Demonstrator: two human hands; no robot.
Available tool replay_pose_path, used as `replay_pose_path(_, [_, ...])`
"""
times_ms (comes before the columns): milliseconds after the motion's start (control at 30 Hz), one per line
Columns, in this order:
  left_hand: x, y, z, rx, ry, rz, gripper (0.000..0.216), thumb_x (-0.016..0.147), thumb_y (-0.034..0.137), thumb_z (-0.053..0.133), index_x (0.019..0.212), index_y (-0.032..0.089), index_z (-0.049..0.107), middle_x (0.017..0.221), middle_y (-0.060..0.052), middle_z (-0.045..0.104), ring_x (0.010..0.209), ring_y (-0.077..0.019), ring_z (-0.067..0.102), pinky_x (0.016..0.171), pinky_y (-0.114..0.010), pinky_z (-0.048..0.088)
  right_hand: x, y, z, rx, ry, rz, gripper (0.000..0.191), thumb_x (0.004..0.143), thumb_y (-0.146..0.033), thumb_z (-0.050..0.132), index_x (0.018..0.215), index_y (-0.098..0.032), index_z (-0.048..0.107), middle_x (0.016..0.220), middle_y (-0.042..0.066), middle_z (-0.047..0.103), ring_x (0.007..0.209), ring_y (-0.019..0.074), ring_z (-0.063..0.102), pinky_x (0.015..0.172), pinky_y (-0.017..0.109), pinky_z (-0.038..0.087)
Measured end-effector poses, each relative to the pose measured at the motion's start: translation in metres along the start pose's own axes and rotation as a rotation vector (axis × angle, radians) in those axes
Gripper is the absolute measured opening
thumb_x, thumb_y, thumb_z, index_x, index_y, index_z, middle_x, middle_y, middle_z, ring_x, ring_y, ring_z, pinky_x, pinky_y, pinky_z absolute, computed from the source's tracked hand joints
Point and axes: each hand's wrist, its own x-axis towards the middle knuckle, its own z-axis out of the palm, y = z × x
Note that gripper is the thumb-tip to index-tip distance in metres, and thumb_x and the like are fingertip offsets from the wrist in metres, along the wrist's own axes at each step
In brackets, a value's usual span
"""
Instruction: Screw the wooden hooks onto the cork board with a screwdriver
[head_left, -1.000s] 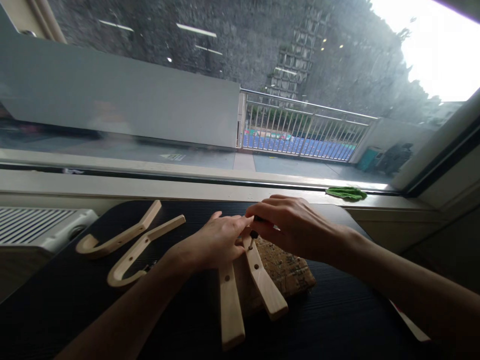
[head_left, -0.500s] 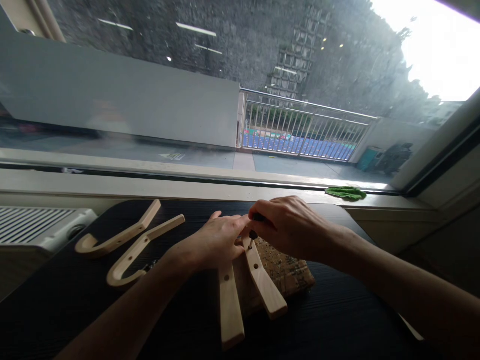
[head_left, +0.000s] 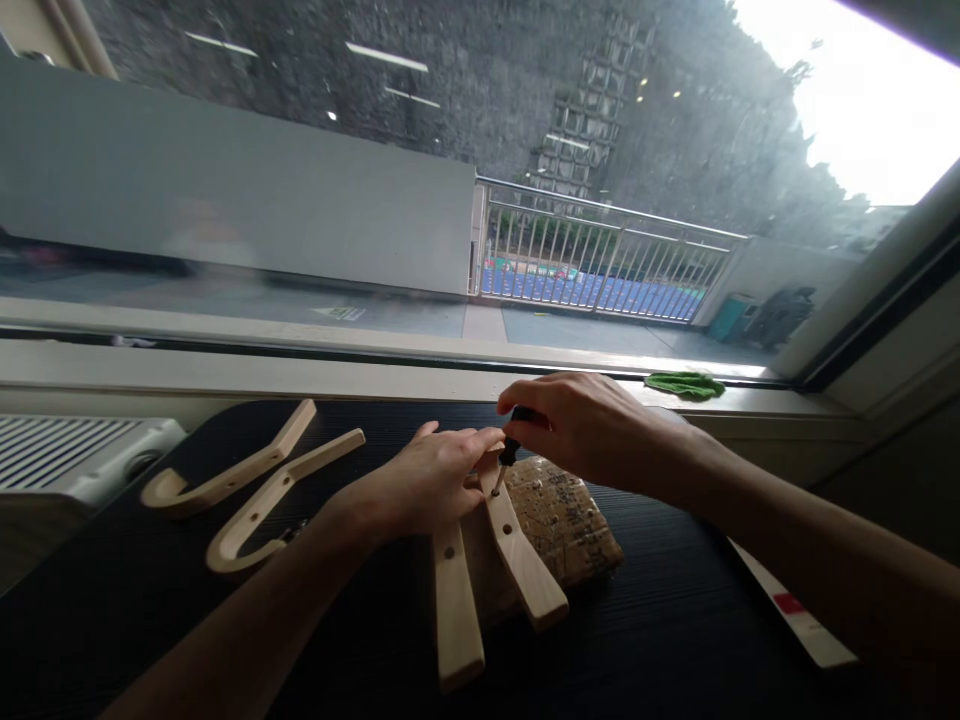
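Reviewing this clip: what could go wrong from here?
The screwdriver in the right hand might slip from the hole; the left hand is close beside its shaft.

The wooden piece being worked on lies over a wrinkled brown package, so it could rock.

The left forearm might knock the small dark parts next to it.

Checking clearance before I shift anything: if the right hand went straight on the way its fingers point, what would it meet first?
Probably the left hand, close ahead of the right hand; the depth between them is unclear.
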Motion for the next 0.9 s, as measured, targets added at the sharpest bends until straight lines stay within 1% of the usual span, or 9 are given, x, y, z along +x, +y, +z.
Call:
replay_pose_path(67, [0.0,0.001,-0.001,0.008,-0.005,-0.002,0.036,0.074,0.027,0.051,0.11,0.024,0.05,0.105,-0.004,0.06,0.097,-0.0227,0.056,0.098,-0.044,0.029,-0.001,-0.001,-0.011,0.039,-0.083,-0.094,0.023,0.089,-0.023,0.041,0.097,-0.019,0.063,0.081,0.004,0.066,0.071,0.0123,0.055,0.06,0.023,0.033])
replay_pose_path(133, [0.0,0.002,-0.002,0.026,-0.016,-0.023,0.035,0.074,0.028,0.051,0.109,0.024,0.051,0.104,-0.004,0.061,0.097,-0.0233,0.055,0.096,-0.043,0.031,-0.001,-0.001,-0.018,0.068,-0.15,-0.173,0.025,0.088,-0.018,0.041,0.101,-0.019,0.062,0.087,0.004,0.066,0.078,0.0133,0.057,0.063,0.023,0.034])
replay_pose_path(233, [0.0,0.005,-0.004,0.046,-0.036,-0.061,0.034,0.075,0.032,0.051,0.108,0.024,0.052,0.1,-0.005,0.061,0.097,-0.0252,0.054,0.093,-0.045,0.034,0.0,-0.002,-0.022,0.075,-0.198,-0.227,0.027,0.086,-0.015,0.043,0.106,-0.018,0.061,0.089,0.005,0.067,0.081,0.0141,0.058,0.065,0.023,0.036])
replay_pose_path(400, [-0.002,0.008,-0.007,0.033,-0.047,-0.074,0.033,0.076,0.035,0.051,0.106,0.024,0.052,0.1,-0.005,0.06,0.096,-0.0255,0.054,0.09,-0.045,0.037,0.003,-0.001,-0.019,0.062,-0.195,-0.227,0.026,0.087,-0.016,0.043,0.105,-0.017,0.061,0.087,0.005,0.067,0.079,0.0139,0.059,0.065,0.024,0.037])
replay_pose_path(533, [-0.002,0.007,-0.006,0.039,-0.04,-0.07,0.035,0.076,0.032,0.051,0.109,0.024,0.052,0.102,-0.005,0.061,0.096,-0.0255,0.054,0.09,-0.044,0.036,0.004,-0.001,-0.017,0.041,-0.176,-0.222,0.023,0.088,-0.019,0.043,0.099,-0.016,0.062,0.082,0.004,0.066,0.075,0.0132,0.058,0.061,0.024,0.035])
replay_pose_path(633, [0.0,0.004,-0.004,0.05,-0.025,-0.043,0.039,0.075,0.03,0.051,0.114,0.024,0.049,0.107,-0.006,0.06,0.097,-0.0251,0.055,0.092,-0.043,0.035,0.002,-0.002,-0.016,0.008,-0.165,-0.199,0.021,0.088,-0.021,0.043,0.095,-0.015,0.061,0.077,0.004,0.065,0.067,0.0118,0.056,0.056,0.023,0.032])
replay_pose_path(733, [0.001,0.001,-0.002,0.046,-0.02,-0.025,0.044,0.074,0.028,0.052,0.118,0.024,0.047,0.109,-0.005,0.061,0.097,-0.0238,0.056,0.095,-0.042,0.032,0.001,-0.001,-0.015,-0.017,-0.143,-0.177,0.02,0.088,-0.023,0.044,0.095,-0.013,0.06,0.075,0.004,0.063,0.064,0.0111,0.054,0.053,0.023,0.03])
replay_pose_path(900, [0.001,0.0,0.0,0.028,-0.014,-0.022,0.047,0.074,0.031,0.052,0.12,0.026,0.045,0.109,-0.004,0.061,0.099,-0.0236,0.056,0.098,-0.044,0.028,-0.003,0.0,-0.014,-0.041,-0.115,-0.101,0.022,0.088,-0.03,0.047,0.09,-0.012,0.06,0.071,0.003,0.062,0.058,0.0097,0.05,0.049,0.023,0.027])
